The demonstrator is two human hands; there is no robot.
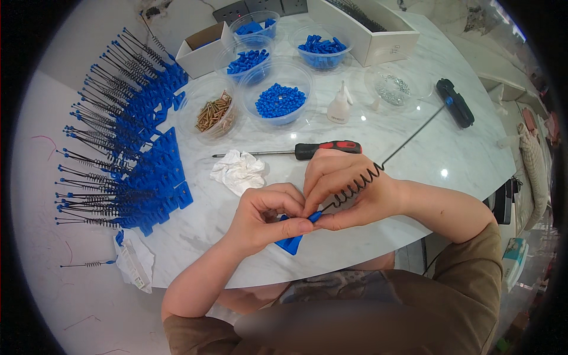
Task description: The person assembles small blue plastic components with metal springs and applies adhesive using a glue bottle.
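Left hand: closed, thumb and forefinger pinched on a blue plastic bracket, whose lower corner juts out below the fingers, over the near edge of the table.

Right hand: closed, fingers curled over and pinching a black spring rod just beside its blue tip, which meets the bracket between the two thumbs. The two hands touch at the fingertips. From the grip, the coil rises up and to the right across the back of the right hand; its straight wire tail runs on toward the far right of the table.

Table: white marble top, rounded. Near items, just beyond the hands: crumpled white tissue to the left; screwdriver with red and black handle, lying crosswise, shaft pointing left.

Middle of the table: clear bowl of blue beads; clear bowl of brass screws to its left; small white squeeze bottle to its right; clear dish of small silvery parts farther right; black and blue hand tool toward the right edge.

Far edge: three more clear tubs of blue plastic parts; open white carton; long white box.

Left edge: finished assemblies, blue brackets with black spring rods, laid in fanned rows, rods pointing left. One single spring rod and a small plastic packet lie apart at the near left.
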